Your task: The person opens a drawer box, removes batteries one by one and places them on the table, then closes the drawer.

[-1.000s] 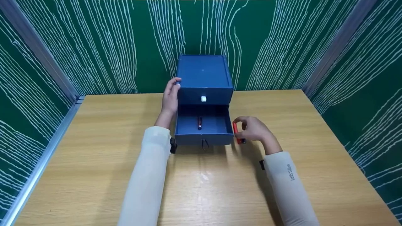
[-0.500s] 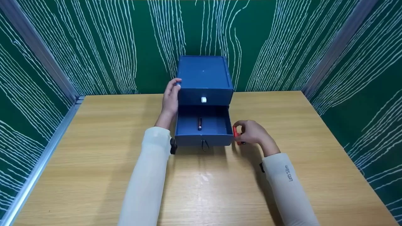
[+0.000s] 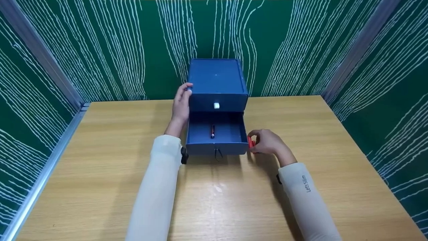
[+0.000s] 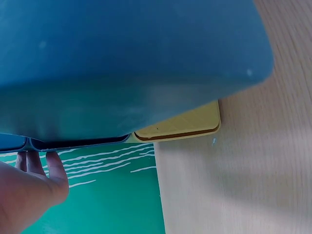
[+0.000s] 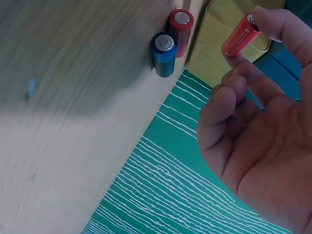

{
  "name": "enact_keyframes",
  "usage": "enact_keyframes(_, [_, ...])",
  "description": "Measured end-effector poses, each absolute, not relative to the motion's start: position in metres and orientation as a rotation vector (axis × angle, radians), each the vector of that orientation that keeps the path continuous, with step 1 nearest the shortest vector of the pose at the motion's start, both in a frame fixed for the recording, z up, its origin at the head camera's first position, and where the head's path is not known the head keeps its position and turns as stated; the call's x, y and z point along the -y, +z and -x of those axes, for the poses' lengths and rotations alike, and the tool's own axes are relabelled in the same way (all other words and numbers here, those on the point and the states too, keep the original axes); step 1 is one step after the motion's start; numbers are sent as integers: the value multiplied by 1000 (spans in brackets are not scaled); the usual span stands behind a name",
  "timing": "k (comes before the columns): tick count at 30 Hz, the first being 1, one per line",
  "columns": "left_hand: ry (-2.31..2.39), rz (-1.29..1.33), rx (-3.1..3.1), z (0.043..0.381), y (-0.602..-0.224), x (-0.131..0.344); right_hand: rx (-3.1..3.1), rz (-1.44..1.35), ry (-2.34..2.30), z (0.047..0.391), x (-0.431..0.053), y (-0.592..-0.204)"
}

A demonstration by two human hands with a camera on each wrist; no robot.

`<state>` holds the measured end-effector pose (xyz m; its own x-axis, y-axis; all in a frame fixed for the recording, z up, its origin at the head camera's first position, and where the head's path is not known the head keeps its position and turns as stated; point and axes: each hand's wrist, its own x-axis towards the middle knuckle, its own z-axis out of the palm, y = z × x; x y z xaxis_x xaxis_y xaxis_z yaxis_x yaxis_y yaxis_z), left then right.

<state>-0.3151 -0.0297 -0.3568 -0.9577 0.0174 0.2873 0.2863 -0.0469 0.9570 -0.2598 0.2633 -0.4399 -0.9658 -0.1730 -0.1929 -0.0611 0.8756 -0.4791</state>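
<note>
A blue drawer cabinet (image 3: 217, 78) stands on the table with its lower drawer (image 3: 232, 134) pulled out. One dark battery (image 3: 212, 131) lies in that drawer. My left hand (image 3: 180, 108) rests against the cabinet's left side, straight fingertips touching its edge in the left wrist view. My right hand (image 3: 268, 142) is beside the drawer's right wall, pinching a red battery (image 5: 241, 36) between thumb and a finger. Two more batteries, a red battery (image 5: 181, 31) and a blue battery (image 5: 164, 56), stand upright on the table near it.
The upper drawer (image 3: 200, 102) is closed and has a white knob (image 3: 216, 105). A black loop (image 3: 218, 154) hangs from the lower drawer's front. A yellow section (image 4: 190, 122) shows at the cabinet's base. Green walls (image 3: 287, 20) with white lines surround the wooden table (image 3: 100, 160).
My right hand has moved slightly down and left with the red battery, covering more of the standing batteries. My left hand and the cabinet have stayed in place.
</note>
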Motion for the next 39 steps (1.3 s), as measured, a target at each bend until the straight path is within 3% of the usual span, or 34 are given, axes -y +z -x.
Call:
enact_keyframes(12, [-2116,323,2033,318,-356,31,-2822,195,-735,262,-264,-442])
enact_keyframes(20, [-2086,339,2015,334,-375,33,-2808,177,-745,261,-264,-450])
enact_keyframes(32, [-2107,327,2046,317,-357,30,-2781,110,-773,259,-264,-452])
enact_keyframes(39, [-2091,341,2030,330,-370,31,-2783,118,-768,259,-265,-455])
